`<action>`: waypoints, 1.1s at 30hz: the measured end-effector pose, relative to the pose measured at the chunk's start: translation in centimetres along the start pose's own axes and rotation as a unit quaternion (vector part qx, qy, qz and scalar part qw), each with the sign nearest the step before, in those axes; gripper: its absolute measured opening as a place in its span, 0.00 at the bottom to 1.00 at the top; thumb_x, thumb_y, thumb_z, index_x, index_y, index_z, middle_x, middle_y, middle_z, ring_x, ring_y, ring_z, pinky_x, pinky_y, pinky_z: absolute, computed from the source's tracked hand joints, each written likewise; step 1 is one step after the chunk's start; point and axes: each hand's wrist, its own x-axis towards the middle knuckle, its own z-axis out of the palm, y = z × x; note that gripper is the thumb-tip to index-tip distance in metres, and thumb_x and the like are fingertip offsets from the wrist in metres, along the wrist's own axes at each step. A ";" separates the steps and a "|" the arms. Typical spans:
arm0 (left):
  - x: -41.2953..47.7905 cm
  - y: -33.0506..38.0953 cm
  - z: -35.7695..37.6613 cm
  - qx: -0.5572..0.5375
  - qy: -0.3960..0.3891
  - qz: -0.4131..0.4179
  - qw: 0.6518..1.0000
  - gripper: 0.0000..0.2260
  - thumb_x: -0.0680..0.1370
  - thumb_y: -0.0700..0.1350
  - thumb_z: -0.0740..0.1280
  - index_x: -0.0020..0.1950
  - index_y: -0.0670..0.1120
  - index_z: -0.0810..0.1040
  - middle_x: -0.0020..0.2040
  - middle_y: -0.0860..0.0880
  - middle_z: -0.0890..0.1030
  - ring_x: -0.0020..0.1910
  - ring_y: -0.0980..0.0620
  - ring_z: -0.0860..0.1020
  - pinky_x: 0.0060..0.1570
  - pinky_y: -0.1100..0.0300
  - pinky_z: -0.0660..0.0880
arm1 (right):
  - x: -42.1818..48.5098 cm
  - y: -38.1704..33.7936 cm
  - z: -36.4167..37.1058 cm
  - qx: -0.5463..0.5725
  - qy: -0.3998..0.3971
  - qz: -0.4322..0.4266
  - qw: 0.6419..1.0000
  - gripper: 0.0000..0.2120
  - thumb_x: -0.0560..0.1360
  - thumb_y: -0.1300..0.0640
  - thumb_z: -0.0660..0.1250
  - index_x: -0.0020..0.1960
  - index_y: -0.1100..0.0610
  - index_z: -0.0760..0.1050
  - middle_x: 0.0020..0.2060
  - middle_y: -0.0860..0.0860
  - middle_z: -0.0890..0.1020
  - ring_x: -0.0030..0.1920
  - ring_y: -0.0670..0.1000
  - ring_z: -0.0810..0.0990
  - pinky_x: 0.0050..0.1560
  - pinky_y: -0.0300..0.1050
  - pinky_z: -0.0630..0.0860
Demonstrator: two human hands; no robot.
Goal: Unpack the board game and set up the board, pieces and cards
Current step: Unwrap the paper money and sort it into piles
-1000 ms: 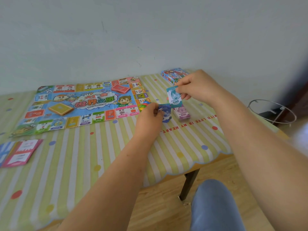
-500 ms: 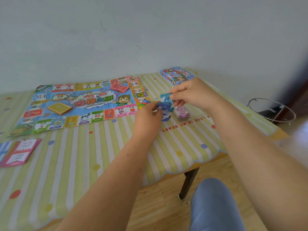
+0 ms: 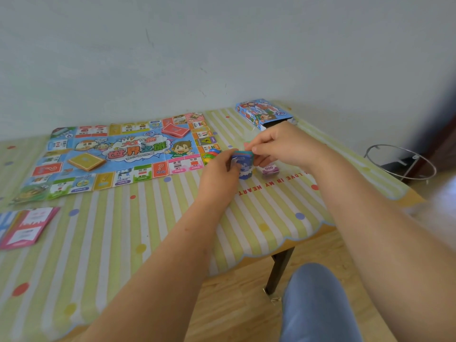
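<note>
The colourful game board lies flat on the striped table, with a yellow card deck and a red card deck on it. My left hand grips a small stack of play money just right of the board. My right hand pinches the top of that same stack from above. A pink 500 money stack lies beside it under my right wrist. Coloured pieces sit at the board's right edge. The open game box rests at the back right.
Pink and blue cards lie fanned near the table's left edge. The table's scalloped front edge is close to my arms. A round wire stand sits on the floor to the right. My knee is below the table edge.
My right hand has lowered the teal 100 note from above the table onto the stack held in my left hand. Both hands now meet at the stack.
</note>
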 end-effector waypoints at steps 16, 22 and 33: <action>-0.1 0.1 -0.1 0.011 -0.026 -0.022 0.999 0.06 0.80 0.41 0.60 0.51 0.47 0.76 0.48 0.43 0.81 0.41 0.51 0.74 0.30 0.71 0.66 | 0.6 0.0 -1.2 -0.128 0.056 -0.007 0.990 0.07 0.74 0.63 0.67 0.46 0.53 0.82 0.36 0.42 0.82 0.37 0.44 0.81 0.41 0.39 0.74; -0.1 0.2 -0.1 0.017 -0.023 -0.026 0.999 0.06 0.81 0.42 0.61 0.53 0.45 0.77 0.48 0.45 0.81 0.44 0.50 0.76 0.34 0.68 0.67 | 1.3 0.5 -1.6 -0.334 -0.029 0.036 0.942 0.11 0.71 0.53 0.73 0.53 0.51 0.84 0.39 0.44 0.80 0.40 0.46 0.77 0.38 0.41 0.71; -0.1 0.3 -0.1 0.025 -0.017 -0.021 0.999 0.06 0.80 0.41 0.61 0.53 0.45 0.77 0.48 0.45 0.81 0.43 0.51 0.75 0.35 0.67 0.67 | 1.6 -0.4 -1.2 -0.408 -0.098 0.062 0.906 0.21 0.70 0.49 0.75 0.61 0.51 0.80 0.54 0.51 0.82 0.52 0.54 0.80 0.51 0.45 0.76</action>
